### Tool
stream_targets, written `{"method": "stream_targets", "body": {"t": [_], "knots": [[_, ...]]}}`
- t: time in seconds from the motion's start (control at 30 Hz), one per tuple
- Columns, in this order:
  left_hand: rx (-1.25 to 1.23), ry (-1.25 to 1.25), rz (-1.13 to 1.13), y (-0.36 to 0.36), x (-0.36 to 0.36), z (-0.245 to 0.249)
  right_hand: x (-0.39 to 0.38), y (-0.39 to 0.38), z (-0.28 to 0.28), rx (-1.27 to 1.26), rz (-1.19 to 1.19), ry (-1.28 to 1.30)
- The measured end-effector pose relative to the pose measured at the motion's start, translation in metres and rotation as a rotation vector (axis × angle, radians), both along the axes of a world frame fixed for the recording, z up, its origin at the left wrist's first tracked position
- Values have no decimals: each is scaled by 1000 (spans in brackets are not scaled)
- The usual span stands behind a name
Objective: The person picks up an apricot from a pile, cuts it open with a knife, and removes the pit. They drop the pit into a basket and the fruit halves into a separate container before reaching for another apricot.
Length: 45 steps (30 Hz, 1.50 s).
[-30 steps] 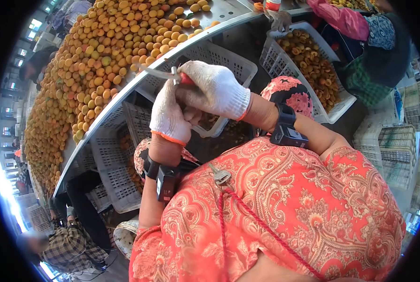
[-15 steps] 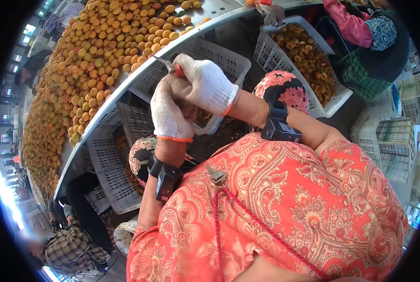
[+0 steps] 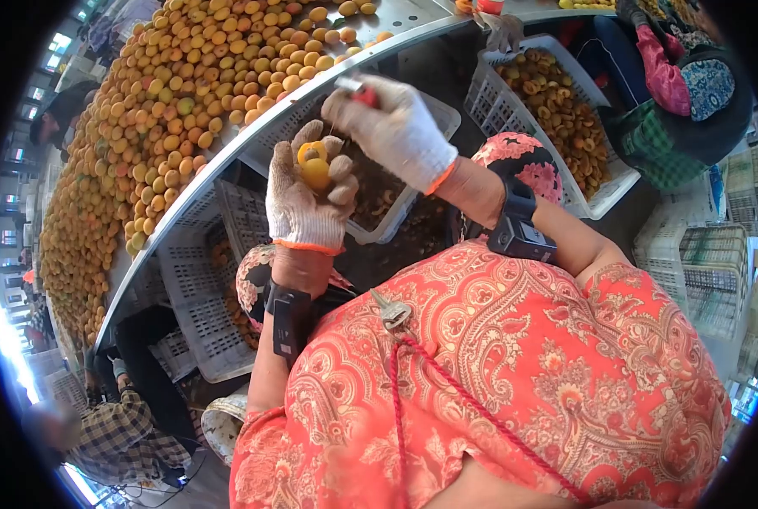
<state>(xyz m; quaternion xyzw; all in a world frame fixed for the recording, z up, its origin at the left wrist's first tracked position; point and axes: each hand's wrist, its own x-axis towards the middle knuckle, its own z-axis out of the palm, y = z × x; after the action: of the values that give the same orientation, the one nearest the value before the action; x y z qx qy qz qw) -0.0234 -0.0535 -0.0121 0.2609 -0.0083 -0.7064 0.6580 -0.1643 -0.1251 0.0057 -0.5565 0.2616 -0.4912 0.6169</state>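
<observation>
Upper centre: gloved left hand (image 3: pixel 311 191), palm open, cradles a yellow fruit (image 3: pixel 314 172); right hand (image 3: pixel 396 127) clenches a red-handled tool (image 3: pixel 364 95).

A fruit-processing workshop, shown by the long metal table (image 3: pixel 396 42) heaped with apricots (image 3: pixel 171 110) and crates (image 3: pixel 205 297) beside it.

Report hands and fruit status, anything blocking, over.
Left hand cupping apricot, opening visible. Right hand gripping red-handled tool, clear of fruit. Nothing seen between tool and apricot.
</observation>
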Motion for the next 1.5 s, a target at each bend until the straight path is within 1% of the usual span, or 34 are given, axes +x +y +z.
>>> {"method": "stream_targets", "body": {"t": [0.03, 0.07, 0.13, 0.17, 0.2, 0.27, 0.3, 0.37, 0.4, 0.47, 0.53, 0.57, 0.7, 0.77, 0.8, 0.9, 0.93, 1.0, 1.07, 1.13, 1.2, 1.27, 1.3, 1.37, 1.4, 1.43, 1.47, 1.5], "knots": [[-94, -22, -66, 1, 3, -1, -8, 1, 10, 143, 50, -78], [-191, -43, -134, 1, 4, -1, -11, 0, 13, 142, 49, -79], [-160, -74, -112, 1, -2, 3, -15, -5, 18, -101, -66, 211], [-124, -103, -87, 2, -4, 6, -20, -10, 16, -425, -205, 525], [-125, -101, -86, 3, -4, 7, -21, -10, 18, -426, -204, 526], [-132, -155, -69, 5, -3, 8, -20, -9, 21, -419, -241, 362], [-133, -155, -65, 5, -3, 9, -20, -9, 22, -421, -237, 361], [-14, -240, -55, 5, -3, 10, -20, -7, 22, -179, -108, 34], [-14, -240, -56, 5, -5, 11, -21, -7, 24, -57, -45, -128], [104, -239, -16, 2, -9, 17, -18, 1, 32, -28, -76, -128], [137, -269, 4, 1, -11, 20, -20, 3, 34, 101, 33, 42], [172, -298, 28, 2, -13, 20, -19, 5, 32, 84, 36, 35], [169, -348, 50, 4, -13, 18, -17, 5, 35, 123, 59, 49], [164, -320, 56, 3, -13, 16, -16, 3, 33, 212, 152, 116], [160, -321, 55, 3, -15, 16, -17, 4, 32, 208, 151, 116], [170, -340, 81, 3, -16, 18, -15, 4, 24, 189, 112, 83], [140, -412, 108, 2, -15, 17, -10, 3, 19, 199, 100, 87], [68, -496, 130, 2, -16, 7, -1, 6, 6, 151, -17, -67], [163, -531, 171, -1, -20, 6, -5, 11, 13, 216, -20, -97], [114, -569, 147, 2, -20, 5, -7, 18, 22, 284, -11, -69], [98, -575, 121, 1, -23, 6, -4, 17, 21, 301, -13, -5], [208, -632, 162, 1, -25, 8, 8, 14, 5, 171, -61, -12], [257, -638, 165, -1, -25, 10, 10, 15, 4, 168, -59, -13], [253, -606, 199, -1, -25, 9, 14, 17, 3, 189, -110, -110], [252, -574, 227, -1, -24, 7, 11, 16, 4, 188, -106, -111], [254, -575, 231, -1, -22, 5, 5, 17, 8, 366, -43, -142], [193, -563, 193, -1, -19, 1, 1, 17, 12, 544, 19, -172], [130, -550, 153, -2, -17, 0, 0, 17, 17, 608, -4, -176]]}}
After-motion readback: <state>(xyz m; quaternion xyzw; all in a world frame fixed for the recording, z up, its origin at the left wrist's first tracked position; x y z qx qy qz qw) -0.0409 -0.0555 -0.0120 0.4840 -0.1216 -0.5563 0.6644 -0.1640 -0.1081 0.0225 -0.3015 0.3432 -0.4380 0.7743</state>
